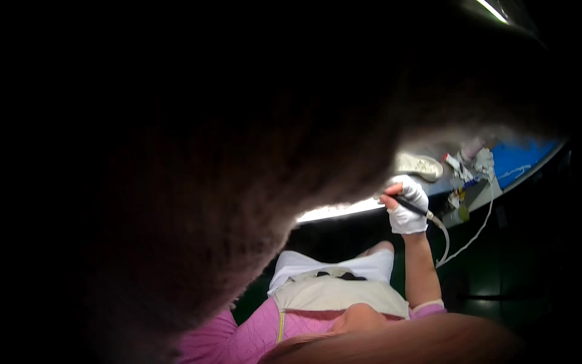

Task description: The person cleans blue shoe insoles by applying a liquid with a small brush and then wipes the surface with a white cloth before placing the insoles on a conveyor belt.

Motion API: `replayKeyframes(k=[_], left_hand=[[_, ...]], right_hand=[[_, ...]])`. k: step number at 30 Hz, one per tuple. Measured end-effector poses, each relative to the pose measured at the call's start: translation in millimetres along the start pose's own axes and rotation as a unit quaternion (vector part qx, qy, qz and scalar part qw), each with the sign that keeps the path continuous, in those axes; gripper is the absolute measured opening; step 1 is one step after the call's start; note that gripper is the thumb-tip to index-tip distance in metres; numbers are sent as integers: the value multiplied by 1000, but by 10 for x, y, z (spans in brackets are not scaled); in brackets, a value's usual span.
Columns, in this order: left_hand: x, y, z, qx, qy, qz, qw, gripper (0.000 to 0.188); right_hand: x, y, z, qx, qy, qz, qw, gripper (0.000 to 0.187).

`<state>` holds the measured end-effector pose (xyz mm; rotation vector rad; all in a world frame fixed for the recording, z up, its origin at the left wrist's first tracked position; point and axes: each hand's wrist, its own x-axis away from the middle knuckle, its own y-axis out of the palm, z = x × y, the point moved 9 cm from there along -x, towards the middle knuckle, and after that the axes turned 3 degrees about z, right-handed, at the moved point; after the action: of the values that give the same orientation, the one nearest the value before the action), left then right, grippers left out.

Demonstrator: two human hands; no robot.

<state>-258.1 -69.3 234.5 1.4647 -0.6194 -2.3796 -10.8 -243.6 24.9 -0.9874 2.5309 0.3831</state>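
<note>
My right hand (407,209), in a white glove that leaves the fingertips bare, is closed round a black pen-shaped tool (409,205). A metal fitting at the tool's rear end joins it to a pale hose (447,239). The tool's tip is lost behind a dark, blurred mass that covers most of the picture. Just beyond this hand a white shoe (419,167) lies on the table. My left hand is hidden behind the dark mass.
Small items crowd the table right of the shoe, among them a white tube with a red cap (450,159) and a yellowish container (459,215). A blue surface (515,161) lies farther right. A white cord (482,227) hangs past the table's edge.
</note>
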Motion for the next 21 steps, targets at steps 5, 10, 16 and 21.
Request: replayKeyframes(k=[5,10,16,21], left_hand=[[-71,-152,-123,16,1,-4,1000,43],[-389,-32,-271,33,13,-33,999,45],[-1196,-181,-1404,-481,54,-133,865,61],[-1616,-1065,-2238,-814,-175,-62,551,115]], right_hand=[[-93,6,32,-33,-11,25,999,15],[-61,-147,92,-23,16,44,999,14],[53,-449,298,-16,13,101,995,20],[81,-543,218,-42,8,105,994,20]])
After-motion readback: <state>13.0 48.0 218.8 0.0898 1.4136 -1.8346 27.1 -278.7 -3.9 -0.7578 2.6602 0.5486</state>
